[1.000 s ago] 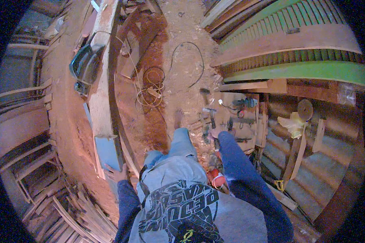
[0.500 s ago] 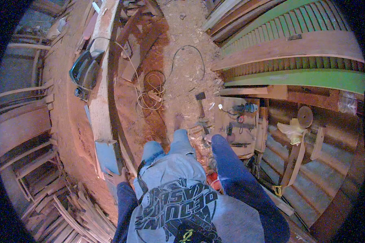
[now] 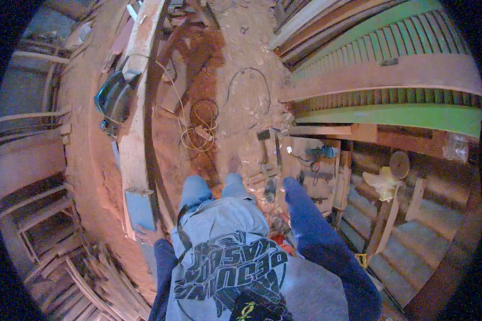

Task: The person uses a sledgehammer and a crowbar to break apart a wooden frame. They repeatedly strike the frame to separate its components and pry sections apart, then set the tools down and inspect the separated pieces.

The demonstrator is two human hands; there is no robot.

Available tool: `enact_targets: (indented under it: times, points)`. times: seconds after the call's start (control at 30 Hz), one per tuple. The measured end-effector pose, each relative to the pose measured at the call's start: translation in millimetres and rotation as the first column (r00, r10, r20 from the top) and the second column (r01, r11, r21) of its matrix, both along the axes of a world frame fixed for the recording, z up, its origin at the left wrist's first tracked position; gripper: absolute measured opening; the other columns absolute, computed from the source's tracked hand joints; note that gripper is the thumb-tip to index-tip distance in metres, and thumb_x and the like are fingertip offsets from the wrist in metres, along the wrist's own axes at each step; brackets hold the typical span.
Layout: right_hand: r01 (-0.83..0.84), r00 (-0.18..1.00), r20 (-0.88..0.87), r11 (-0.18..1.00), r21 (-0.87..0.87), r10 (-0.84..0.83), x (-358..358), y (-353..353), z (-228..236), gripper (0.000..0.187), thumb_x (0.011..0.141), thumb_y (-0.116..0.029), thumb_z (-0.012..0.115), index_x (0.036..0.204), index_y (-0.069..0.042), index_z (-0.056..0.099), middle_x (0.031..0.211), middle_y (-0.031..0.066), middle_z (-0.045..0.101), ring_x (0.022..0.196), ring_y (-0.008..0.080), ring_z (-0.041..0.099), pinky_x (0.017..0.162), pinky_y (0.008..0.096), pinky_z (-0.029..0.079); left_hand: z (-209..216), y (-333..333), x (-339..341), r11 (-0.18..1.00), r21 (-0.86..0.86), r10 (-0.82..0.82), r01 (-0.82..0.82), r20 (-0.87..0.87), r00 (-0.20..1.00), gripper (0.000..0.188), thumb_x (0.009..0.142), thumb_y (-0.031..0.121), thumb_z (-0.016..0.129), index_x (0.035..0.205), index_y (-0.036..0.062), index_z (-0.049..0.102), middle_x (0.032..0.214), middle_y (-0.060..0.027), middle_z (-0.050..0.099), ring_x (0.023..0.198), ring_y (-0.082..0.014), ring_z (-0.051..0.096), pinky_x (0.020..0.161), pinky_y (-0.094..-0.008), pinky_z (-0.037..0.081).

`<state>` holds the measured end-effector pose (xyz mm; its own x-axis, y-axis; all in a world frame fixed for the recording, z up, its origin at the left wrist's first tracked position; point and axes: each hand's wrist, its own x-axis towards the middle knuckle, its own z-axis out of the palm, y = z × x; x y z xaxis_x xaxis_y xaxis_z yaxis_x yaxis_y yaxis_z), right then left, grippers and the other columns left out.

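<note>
My left hand [image 3: 154, 234], below a dark blue sleeve, rests on the wooden beam [image 3: 134, 155] beside a blue flat-sided piece [image 3: 140, 209]. Its fingers look laid out along the wood, though the picture is grainy there. My right sleeve [image 3: 313, 219] stretches forward and down toward the low wooden board [image 3: 326, 182] with tools on it. The right hand at its end is too dark and blurred to make out. Near it lie a hatchet [image 3: 268, 135] and some dark tools [image 3: 270, 187]. A teal power tool [image 3: 322, 152] with a cord sits on the board.
Another dark power tool [image 3: 115, 101] hangs at the beam's left side. A coiled cable [image 3: 203, 125] lies on the reddish, shaving-strewn ground. Green louvred panels [image 3: 391, 112] lean at right. Wood strips [image 3: 96, 283] pile up at lower left. A round disc [image 3: 399, 165] stands among timber.
The view has shifted slightly, so the ground, tools and panels sit a little lower in the picture. My left hand stays on the beam; my right arm still reaches toward the tools.
</note>
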<state>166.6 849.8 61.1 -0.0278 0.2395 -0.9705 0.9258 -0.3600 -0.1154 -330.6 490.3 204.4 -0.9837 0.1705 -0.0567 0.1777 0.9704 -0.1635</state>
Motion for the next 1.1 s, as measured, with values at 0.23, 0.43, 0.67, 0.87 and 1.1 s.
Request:
enact_targets:
  times: [0.23,0.43,0.67,0.87,1.1]
  points:
    - [0.085,0.990,-0.105,0.995,-0.050,-0.090,-51,-39,0,0.037,0.096,-0.035,0.047,0.090,-0.010,0.074,0.078,0.0120,0.070,0.074,0.0285,0.067,0.069,0.0400,0.052,16,21,9,0.999,0.029,0.039,-0.040,0.031,0.999,0.120,0.067,0.055,0.083,0.158,0.0181,0.014,0.159,-0.0264,0.016,0.146,-0.0433,0.022,0.117,-0.0580,0.023]
    - [0.051,0.976,-0.211,0.998,-0.024,-0.055,-106,-2,-2,0.037,0.097,-0.035,0.047,0.092,-0.010,0.074,0.081,0.0118,0.071,0.075,0.0278,0.068,0.070,0.0391,0.052,28,35,18,0.990,0.133,0.056,-0.047,-0.069,0.996,0.120,0.060,0.054,0.086,0.155,0.0129,0.027,0.158,-0.0262,0.020,0.145,-0.0433,0.024,0.118,-0.0580,0.022]
    - [0.116,0.976,-0.201,0.980,0.164,-0.082,-112,106,35,0.030,0.097,-0.032,0.052,0.095,-0.008,0.071,0.084,0.0097,0.069,0.074,0.0240,0.067,0.066,0.0359,0.053,67,58,17,0.962,0.239,0.136,-0.133,0.004,0.991,0.122,0.055,0.057,0.088,0.154,0.0145,0.029,0.160,-0.0238,0.019,0.149,-0.0400,0.015,0.122,-0.0540,0.012]
    - [0.143,0.922,-0.387,0.928,0.344,0.002,-191,226,56,0.026,0.098,-0.029,0.055,0.098,-0.007,0.069,0.087,0.0078,0.068,0.072,0.0208,0.067,0.063,0.0331,0.053,71,49,19,0.938,0.296,0.185,-0.183,0.022,0.983,0.117,0.058,0.053,0.087,0.153,0.0146,0.031,0.160,-0.0237,0.019,0.149,-0.0404,0.017,0.122,-0.0554,0.010]
    - [-0.194,0.418,-0.689,0.799,0.569,0.592,-473,264,129,0.015,0.099,-0.015,0.056,0.105,-0.004,0.063,0.084,0.0046,0.060,0.065,0.0127,0.058,0.056,0.0274,0.048,49,102,73,0.695,0.463,0.662,-0.550,-0.114,0.741,0.096,0.067,0.041,0.084,0.148,0.0160,0.040,0.158,-0.0228,0.024,0.148,-0.0414,0.017,0.120,-0.0572,0.012]
